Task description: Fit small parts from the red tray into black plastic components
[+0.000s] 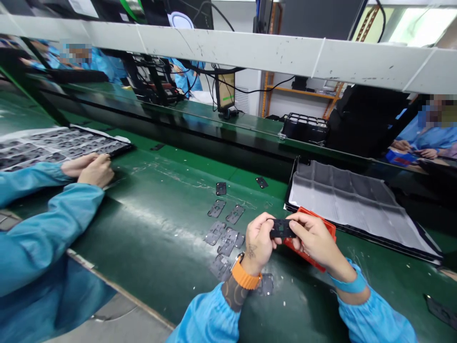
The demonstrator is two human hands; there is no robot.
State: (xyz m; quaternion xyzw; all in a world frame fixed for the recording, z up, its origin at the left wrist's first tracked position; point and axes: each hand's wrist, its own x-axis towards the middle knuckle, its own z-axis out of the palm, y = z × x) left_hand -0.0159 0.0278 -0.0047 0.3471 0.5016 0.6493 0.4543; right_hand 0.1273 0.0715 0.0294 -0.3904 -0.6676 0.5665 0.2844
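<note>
Between my two hands I hold a small flat black plastic plate (pixel 282 228) with cut-outs, raised above the green bench. My left hand (pixel 259 240) pinches its left end, thumb on top. At the right end, my right hand (pixel 314 238) grips it between thumb and fingers. Beneath my right hand sits a red tray (pixel 310 257), partly hidden by the hand. Several similar black plates (pixel 228 240) lie in a loose cluster on the bench left of my left hand. Another plate (pixel 266 284) rests by my left wrist, and one more (pixel 262 182) is farther back.
A black tray with a translucent sheet (pixel 342 195) stands at right. At left, a co-worker's hands (pixel 91 169) are beside a large compartment tray (pixel 53 145). A grey beam (pixel 228 50) crosses above the bench (pixel 150 247). Another black part (pixel 442 312) lies at far right.
</note>
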